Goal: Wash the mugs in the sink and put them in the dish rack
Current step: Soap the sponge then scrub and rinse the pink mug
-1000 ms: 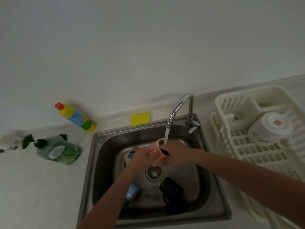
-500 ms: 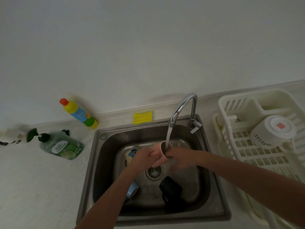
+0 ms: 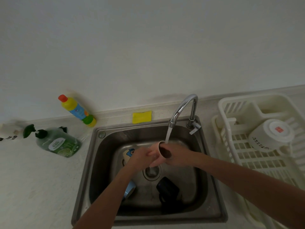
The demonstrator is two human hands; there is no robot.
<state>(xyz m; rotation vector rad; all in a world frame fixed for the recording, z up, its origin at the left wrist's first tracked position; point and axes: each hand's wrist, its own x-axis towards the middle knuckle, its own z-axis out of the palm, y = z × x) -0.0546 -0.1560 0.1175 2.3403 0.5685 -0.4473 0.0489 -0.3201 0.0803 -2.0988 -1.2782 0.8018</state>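
Observation:
I hold a pink mug (image 3: 158, 160) over the steel sink (image 3: 212, 200), tilted with its mouth toward the right, under the running faucet (image 3: 183, 107). My left hand (image 3: 140, 157) grips its body from the left. My right hand (image 3: 175, 154) is at the rim, fingers reaching into the mouth. On the sink floor lie a black mug (image 3: 167, 190), a light blue mug (image 3: 129, 190) partly under my left arm, and a cream mug with a blue cartoon (image 3: 127, 154). A white mug (image 3: 270, 134) sits upside down in the white dish rack (image 3: 231, 146) on the right.
A yellow sponge (image 3: 142, 116) lies behind the sink. On the counter to the left stand a green dish soap bottle (image 3: 59, 143), a yellow cleaner bottle (image 3: 77, 110) by the wall, and a white bottle (image 3: 8, 132) at the edge.
The pink mug has stayed under the water stream. My right hand shifted on the rim, drawing back slightly and then reaching into the mouth again. The view drifted a little.

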